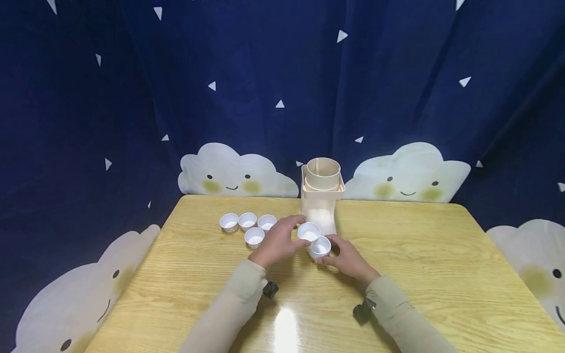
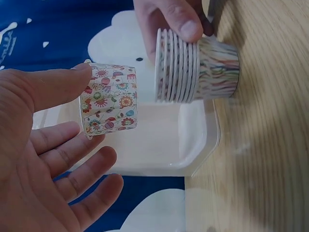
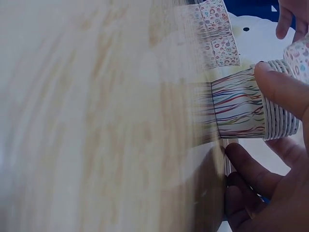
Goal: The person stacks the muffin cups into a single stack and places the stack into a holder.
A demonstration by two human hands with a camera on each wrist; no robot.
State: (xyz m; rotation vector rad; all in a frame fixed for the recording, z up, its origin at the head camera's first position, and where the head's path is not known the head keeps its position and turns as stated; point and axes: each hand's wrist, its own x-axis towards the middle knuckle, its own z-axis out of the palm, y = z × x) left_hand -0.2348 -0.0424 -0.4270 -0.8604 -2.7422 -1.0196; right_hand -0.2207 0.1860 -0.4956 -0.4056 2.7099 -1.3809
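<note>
My left hand [image 1: 279,241] pinches a single paper cup [image 2: 110,99] with a floral print between thumb and fingers. In the left wrist view its other fingers spread below the cup. That cup is raised just above and beside a stack of nested paper cups [image 3: 239,104], whose outermost one has wavy coloured stripes. My right hand [image 1: 350,260] grips this stack near its rims, thumb on one side and fingers on the other. The stack stands upright on the wooden table [image 1: 419,264]. Behind both hands is a cream plastic stand [image 1: 324,195] with a round, open-topped cylinder [image 1: 323,174].
Left of the hands, several paper cups stand mouth up, among them a far left cup [image 1: 229,223] and a front cup [image 1: 254,238]. A dark blue curtain [image 1: 247,113] with white triangles hangs behind the table, with cloud cut-outs [image 1: 234,171] along its back edge.
</note>
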